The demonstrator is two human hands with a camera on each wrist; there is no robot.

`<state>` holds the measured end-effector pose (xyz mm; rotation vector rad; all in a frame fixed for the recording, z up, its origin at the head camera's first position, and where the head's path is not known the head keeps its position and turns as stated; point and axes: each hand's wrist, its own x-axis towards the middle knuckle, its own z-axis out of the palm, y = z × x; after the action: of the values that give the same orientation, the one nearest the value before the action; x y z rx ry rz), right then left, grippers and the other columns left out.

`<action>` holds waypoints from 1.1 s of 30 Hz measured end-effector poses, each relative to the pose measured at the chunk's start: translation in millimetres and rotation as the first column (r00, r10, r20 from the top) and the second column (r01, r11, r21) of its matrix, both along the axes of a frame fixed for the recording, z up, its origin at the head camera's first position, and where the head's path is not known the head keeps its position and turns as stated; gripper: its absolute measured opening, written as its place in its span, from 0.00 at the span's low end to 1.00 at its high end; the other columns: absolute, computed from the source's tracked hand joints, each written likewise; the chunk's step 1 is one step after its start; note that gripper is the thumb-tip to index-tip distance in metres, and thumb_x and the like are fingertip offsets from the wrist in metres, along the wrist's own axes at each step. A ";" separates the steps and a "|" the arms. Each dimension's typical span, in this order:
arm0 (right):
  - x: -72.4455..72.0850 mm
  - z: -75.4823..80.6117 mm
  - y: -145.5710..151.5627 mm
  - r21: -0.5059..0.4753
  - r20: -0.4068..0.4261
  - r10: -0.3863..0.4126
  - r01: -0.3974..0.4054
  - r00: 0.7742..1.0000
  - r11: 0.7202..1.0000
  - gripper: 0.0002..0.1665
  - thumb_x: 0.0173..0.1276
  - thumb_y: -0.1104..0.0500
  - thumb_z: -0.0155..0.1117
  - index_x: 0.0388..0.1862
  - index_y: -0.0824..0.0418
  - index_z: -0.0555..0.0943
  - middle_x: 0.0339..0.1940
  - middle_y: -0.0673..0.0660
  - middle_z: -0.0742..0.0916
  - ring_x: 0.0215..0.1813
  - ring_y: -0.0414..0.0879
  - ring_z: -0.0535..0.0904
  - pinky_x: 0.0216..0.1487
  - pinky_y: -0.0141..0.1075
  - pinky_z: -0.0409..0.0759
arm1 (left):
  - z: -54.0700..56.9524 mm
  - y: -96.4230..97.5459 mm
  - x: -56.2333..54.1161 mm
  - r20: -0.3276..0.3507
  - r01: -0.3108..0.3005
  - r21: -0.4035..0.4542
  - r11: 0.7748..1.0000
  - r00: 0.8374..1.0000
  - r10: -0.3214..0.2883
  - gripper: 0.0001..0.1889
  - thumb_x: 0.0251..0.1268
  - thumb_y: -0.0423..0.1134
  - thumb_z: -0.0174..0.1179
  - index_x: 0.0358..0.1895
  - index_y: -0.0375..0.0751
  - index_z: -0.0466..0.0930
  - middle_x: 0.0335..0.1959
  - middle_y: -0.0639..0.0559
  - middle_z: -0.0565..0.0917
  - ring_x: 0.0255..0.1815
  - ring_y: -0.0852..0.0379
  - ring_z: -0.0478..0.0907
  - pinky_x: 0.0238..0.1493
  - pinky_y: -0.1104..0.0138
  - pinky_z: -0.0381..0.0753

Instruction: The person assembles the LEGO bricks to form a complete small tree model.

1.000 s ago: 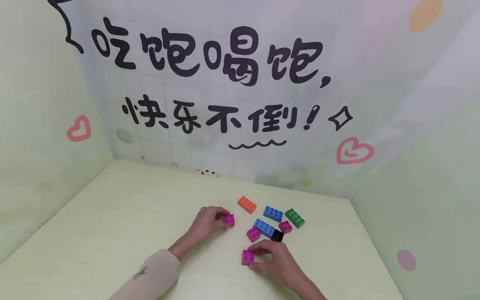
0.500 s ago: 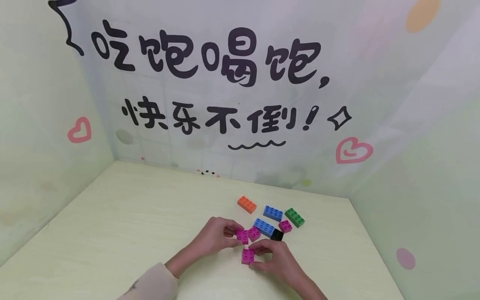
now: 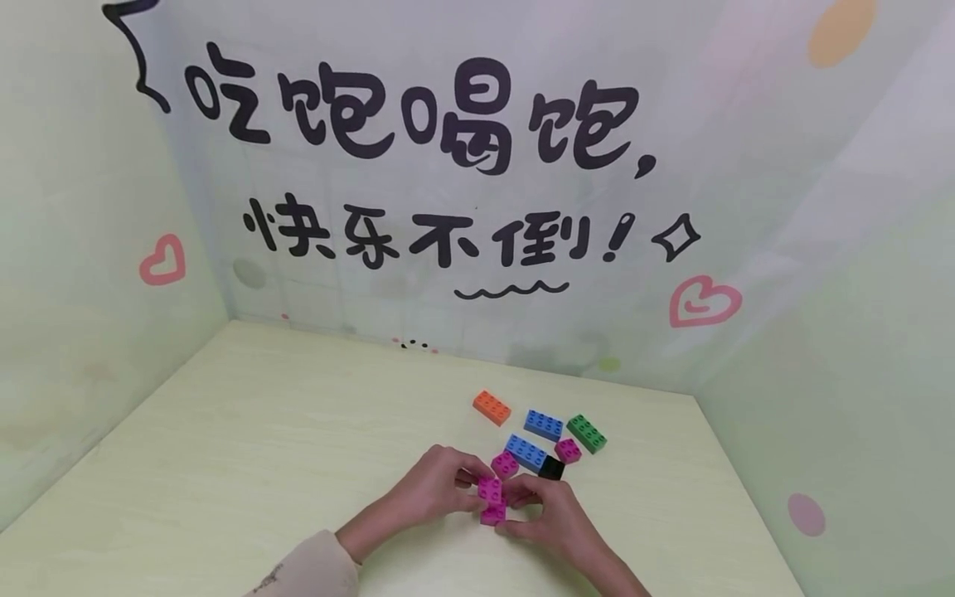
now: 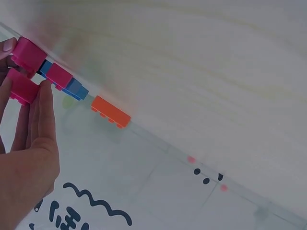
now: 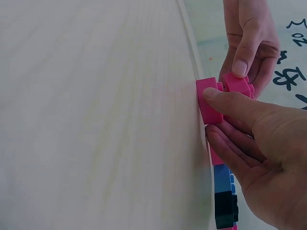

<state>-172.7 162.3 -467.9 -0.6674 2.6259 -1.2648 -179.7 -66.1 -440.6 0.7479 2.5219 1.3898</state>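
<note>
while the left hand [image 3: 440, 485] pinches an upper magenta building brick [image 3: 490, 488] and the right hand [image 3: 555, 514] a lower magenta brick [image 5: 210, 109], square their edges before pressing.

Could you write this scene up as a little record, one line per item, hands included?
Left hand: pinches a raised pink brick
Right hand: holds a lower pink brick
Contact between those bricks: cannot tell
Other bricks: orange, green, black, far blue, near blue, far pink, near pink
Surface: pale table
Backdrop: light wall with black writing
</note>
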 end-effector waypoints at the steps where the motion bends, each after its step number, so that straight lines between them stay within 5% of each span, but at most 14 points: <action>1: 0.3 -0.4 0.0 -0.004 -0.002 0.001 -0.001 1.000 1.000 0.23 0.55 0.54 0.78 0.51 0.52 0.84 0.42 0.42 0.86 0.42 0.38 0.83 0.47 0.31 0.81 | -0.1 0.2 0.3 0.002 0.001 -0.003 1.000 1.000 -0.001 0.15 0.51 0.34 0.75 0.45 0.44 0.88 0.40 0.60 0.86 0.40 0.65 0.82 0.43 0.74 0.80; 14: 3.1 -3.7 1.0 -0.010 -0.032 0.010 -0.010 0.999 1.000 0.23 0.55 0.53 0.78 0.51 0.52 0.84 0.43 0.42 0.86 0.42 0.39 0.83 0.47 0.31 0.81 | -2.8 6.0 4.0 0.023 0.069 -0.009 0.998 0.997 -0.069 0.14 0.52 0.36 0.75 0.44 0.45 0.88 0.36 0.63 0.86 0.38 0.68 0.82 0.43 0.72 0.81; 26: 5.6 -4.0 0.3 -0.004 -0.057 -0.001 0.001 0.998 1.000 0.18 0.56 0.51 0.77 0.46 0.50 0.84 0.39 0.41 0.86 0.41 0.39 0.83 0.46 0.31 0.81 | -3.0 13.9 4.2 -0.084 0.054 -0.134 0.989 0.994 -0.066 0.15 0.51 0.37 0.76 0.44 0.46 0.89 0.33 0.66 0.85 0.34 0.68 0.79 0.39 0.75 0.78; 33: 7.4 2.8 2.4 -0.033 -0.030 0.002 -0.003 1.000 0.999 0.22 0.58 0.52 0.76 0.51 0.52 0.83 0.43 0.44 0.87 0.43 0.40 0.84 0.48 0.33 0.81 | 0.7 15.2 3.7 -0.087 0.062 -0.151 0.987 0.993 -0.076 0.15 0.51 0.36 0.76 0.44 0.45 0.89 0.31 0.66 0.84 0.31 0.68 0.79 0.34 0.76 0.77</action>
<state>-165.3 164.7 -465.1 -0.6996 2.6328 -1.3102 -176.0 -50.9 -439.9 0.8800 2.6072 1.1562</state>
